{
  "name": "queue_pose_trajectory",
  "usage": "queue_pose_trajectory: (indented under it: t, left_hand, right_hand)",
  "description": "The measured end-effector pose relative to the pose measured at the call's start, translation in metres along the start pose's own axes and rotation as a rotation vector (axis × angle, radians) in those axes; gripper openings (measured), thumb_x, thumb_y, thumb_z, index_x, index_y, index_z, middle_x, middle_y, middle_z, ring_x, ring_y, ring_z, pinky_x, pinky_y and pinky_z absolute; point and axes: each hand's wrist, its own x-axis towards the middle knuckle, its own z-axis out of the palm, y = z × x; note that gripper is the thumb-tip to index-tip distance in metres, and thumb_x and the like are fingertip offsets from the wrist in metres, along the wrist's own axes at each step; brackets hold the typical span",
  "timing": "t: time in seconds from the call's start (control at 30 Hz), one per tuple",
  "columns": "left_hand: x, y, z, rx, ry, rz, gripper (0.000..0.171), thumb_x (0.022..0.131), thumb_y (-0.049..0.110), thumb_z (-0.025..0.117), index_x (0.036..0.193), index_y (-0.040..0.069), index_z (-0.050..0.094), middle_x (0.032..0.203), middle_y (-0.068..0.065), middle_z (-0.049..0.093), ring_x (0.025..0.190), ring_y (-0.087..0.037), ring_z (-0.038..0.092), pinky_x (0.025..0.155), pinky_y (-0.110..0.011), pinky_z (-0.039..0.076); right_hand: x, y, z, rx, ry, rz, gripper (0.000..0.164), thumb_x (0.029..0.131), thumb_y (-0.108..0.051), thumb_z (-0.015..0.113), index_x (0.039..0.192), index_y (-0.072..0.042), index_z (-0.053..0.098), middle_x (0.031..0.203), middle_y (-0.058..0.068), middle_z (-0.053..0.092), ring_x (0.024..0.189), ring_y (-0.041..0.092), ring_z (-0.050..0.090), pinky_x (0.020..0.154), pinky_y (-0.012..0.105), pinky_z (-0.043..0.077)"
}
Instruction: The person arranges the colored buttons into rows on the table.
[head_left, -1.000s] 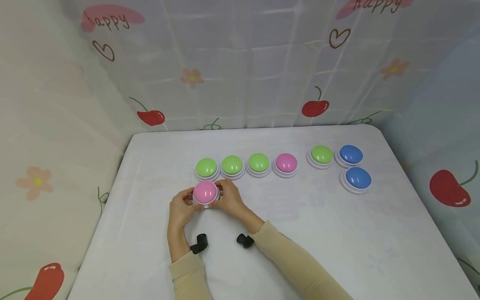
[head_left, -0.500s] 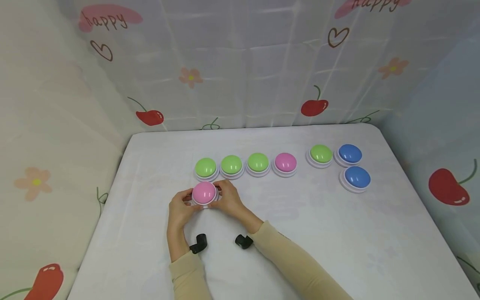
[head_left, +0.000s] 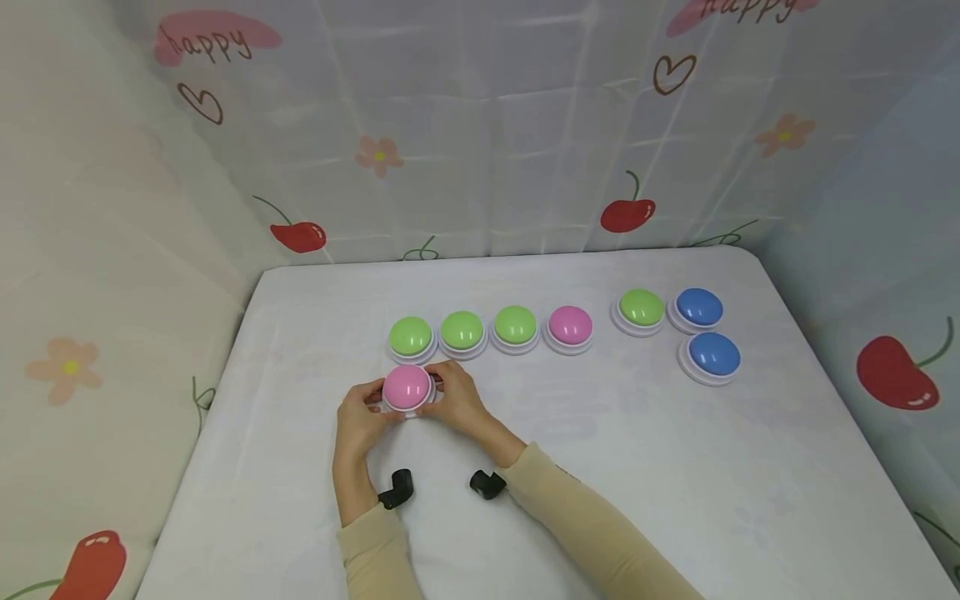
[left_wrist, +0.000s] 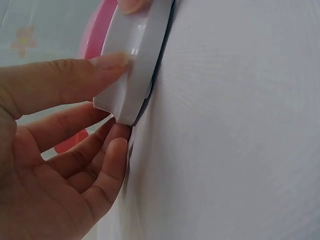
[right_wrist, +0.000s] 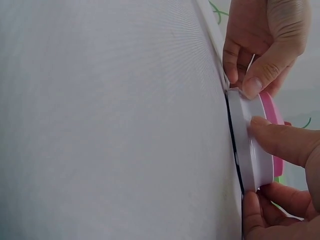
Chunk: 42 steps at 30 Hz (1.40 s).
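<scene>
A pink-domed push button on a white round base sits on the white table, in front of the leftmost green button. My left hand grips its base from the left, thumb at the near side. From the right, my right hand holds the same base. In the left wrist view the thumb presses the white rim of the button, with other fingers beneath its edge. Both thumbs show on the base in the right wrist view, where its underside lies at the table surface.
Behind the hands runs a row with further green buttons and a pink button. Farther right stand another green button and two blue buttons. Black wrist-camera pieces stick out near the wrists. Printed curtains surround the table.
</scene>
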Motion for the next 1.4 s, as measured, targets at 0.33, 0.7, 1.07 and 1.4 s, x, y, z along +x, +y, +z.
queue_pose_trajectory:
  t: [0.33,0.7,1.07,1.4]
  left_hand:
    - [-0.011,0.018,-0.008,0.112,0.017,-0.011,0.074,0.075,0.002,0.078,0.142,-0.002,0.045,0.126,-0.023,0.053,0.115,-0.036,0.052,0.099,-0.048,0.047]
    - [-0.034,0.087,0.05,-0.304,-0.072,0.384,0.05,0.074,0.001,0.081,0.121,0.003,0.065,0.108,-0.018,0.065,0.097,-0.03,0.062,0.085,-0.047,0.054]
    - [-0.066,0.137,0.137,-0.354,-0.373,0.539,0.063,0.079,0.011,0.079,0.136,0.01,0.053,0.117,-0.011,0.063,0.101,-0.024,0.063,0.084,-0.03,0.055]
    - [-0.075,0.137,0.163,-0.349,-0.461,0.546,0.064,0.079,0.009,0.079,0.137,0.011,0.051,0.117,-0.009,0.063,0.099,-0.021,0.063,0.084,-0.024,0.054]
  right_hand:
    - [-0.01,-0.003,-0.016,0.045,-0.01,0.043,0.069,0.071,-0.006,0.085,0.131,0.006,0.053,0.115,0.017,0.058,0.105,0.029,0.063,0.094,0.033,0.055]
    - [-0.056,0.008,-0.095,0.117,0.078,0.033,0.061,0.075,-0.004,0.082,0.13,0.004,0.056,0.123,0.023,0.061,0.112,0.034,0.062,0.096,0.041,0.054]
    - [-0.113,0.052,-0.21,0.109,0.589,0.097,0.057,0.077,0.004,0.078,0.13,0.006,0.056,0.123,0.024,0.059,0.104,0.01,0.061,0.09,0.015,0.052]
    - [-0.144,0.1,-0.275,-0.027,0.935,0.528,0.083,0.083,-0.019,0.077,0.152,-0.015,0.029,0.15,0.009,0.032,0.135,0.023,0.033,0.113,0.034,0.036]
